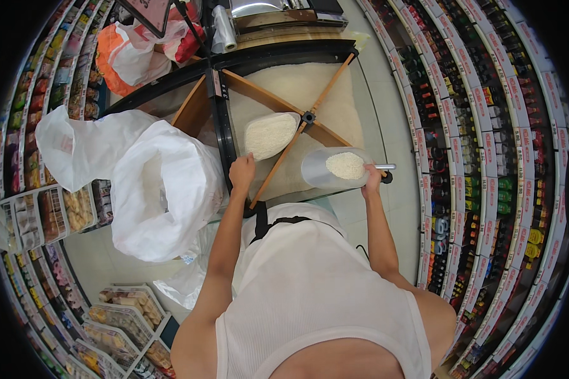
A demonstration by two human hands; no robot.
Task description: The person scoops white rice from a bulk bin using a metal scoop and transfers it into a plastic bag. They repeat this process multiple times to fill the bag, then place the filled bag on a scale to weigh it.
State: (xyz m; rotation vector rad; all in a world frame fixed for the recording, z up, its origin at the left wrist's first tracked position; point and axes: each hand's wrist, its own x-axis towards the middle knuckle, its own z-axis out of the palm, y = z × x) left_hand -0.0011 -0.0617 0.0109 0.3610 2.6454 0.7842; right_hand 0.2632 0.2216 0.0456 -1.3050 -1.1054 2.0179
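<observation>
My left hand point(241, 169) grips the handle of a large scoop point(270, 134) heaped with white rice, held over the rice bin point(309, 88). My right hand point(371, 180) holds a clear plastic container point(330, 168) with a small mound of rice in it, just right of the scoop and above the bin's near edge. The bin is round, filled with white rice, and split by wooden dividers point(327, 95) that meet at a black hub point(308, 117).
A big open white sack point(164, 189) stands to my left beside the bin, with another white bag point(76, 145) behind it. Shelves of bottles point(486, 145) curve along the right; shelves of packaged goods point(50, 215) line the left. Orange and white bags point(133, 50) lie beyond the bin.
</observation>
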